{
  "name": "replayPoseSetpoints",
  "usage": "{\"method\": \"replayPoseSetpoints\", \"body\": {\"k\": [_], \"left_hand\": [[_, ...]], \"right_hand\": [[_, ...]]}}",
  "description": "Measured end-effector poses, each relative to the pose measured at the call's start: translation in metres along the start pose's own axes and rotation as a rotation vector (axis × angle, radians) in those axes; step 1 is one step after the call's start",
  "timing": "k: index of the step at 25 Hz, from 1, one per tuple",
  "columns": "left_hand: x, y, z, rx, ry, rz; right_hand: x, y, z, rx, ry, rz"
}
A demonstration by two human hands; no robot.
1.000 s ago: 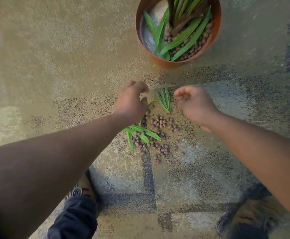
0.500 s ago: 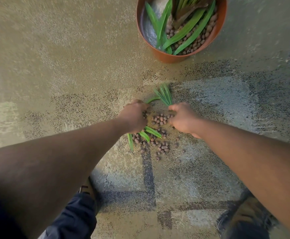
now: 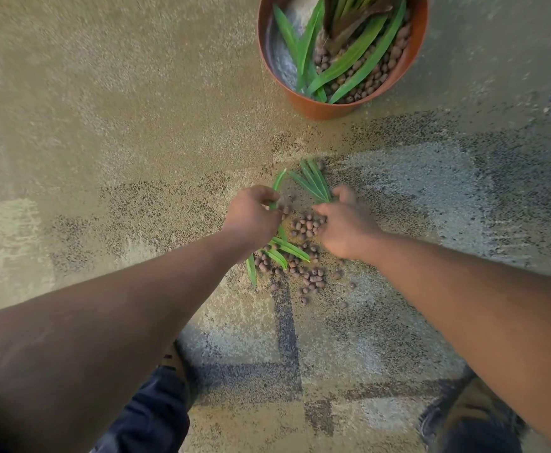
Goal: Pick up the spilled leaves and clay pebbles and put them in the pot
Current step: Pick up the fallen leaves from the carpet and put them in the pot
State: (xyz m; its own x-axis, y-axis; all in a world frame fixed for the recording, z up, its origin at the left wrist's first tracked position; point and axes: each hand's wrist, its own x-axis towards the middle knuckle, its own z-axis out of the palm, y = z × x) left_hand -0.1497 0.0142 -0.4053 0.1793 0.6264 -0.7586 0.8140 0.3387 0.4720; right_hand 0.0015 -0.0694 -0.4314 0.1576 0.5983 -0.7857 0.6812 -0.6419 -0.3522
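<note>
Floor: rough, granular, matt, concrete-like, tan with grey and dark speckled patches. Pot: smooth orange-brown wall, plastic-looking, slight sheen. Clay pebbles: matt brown, rounded, dry-looking. Leaves: smooth green, faint gloss. Trouser leg: dark matt cloth.

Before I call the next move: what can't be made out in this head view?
- Left hand: palm side hidden by its own back; grip on the leaf unclear.
- Right hand: covers pebbles beneath it; contents unknown.
- Pot: far rim cut off by top edge.
</note>
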Motion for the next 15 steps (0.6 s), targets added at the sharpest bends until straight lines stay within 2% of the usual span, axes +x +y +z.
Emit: {"method": "replayPoseSetpoints", "body": {"k": [4,12,15], "left_hand": [[0.003,0.0,-0.005,-0.083,0.004,-0.076],[-0.001,0.01,-0.02,-0.168,0.001,-0.05],[-0.003,0.01,-0.022,-0.166,-0.001,-0.049]], "right_hand": [[0.0,-0.002,0.0,-0.175,0.028,-0.04],[-0.01,0.018,0.0,-0.149,0.032,-0.009],[-0.008,0.014,-0.004,-0.122,0.141,-0.033]]}}
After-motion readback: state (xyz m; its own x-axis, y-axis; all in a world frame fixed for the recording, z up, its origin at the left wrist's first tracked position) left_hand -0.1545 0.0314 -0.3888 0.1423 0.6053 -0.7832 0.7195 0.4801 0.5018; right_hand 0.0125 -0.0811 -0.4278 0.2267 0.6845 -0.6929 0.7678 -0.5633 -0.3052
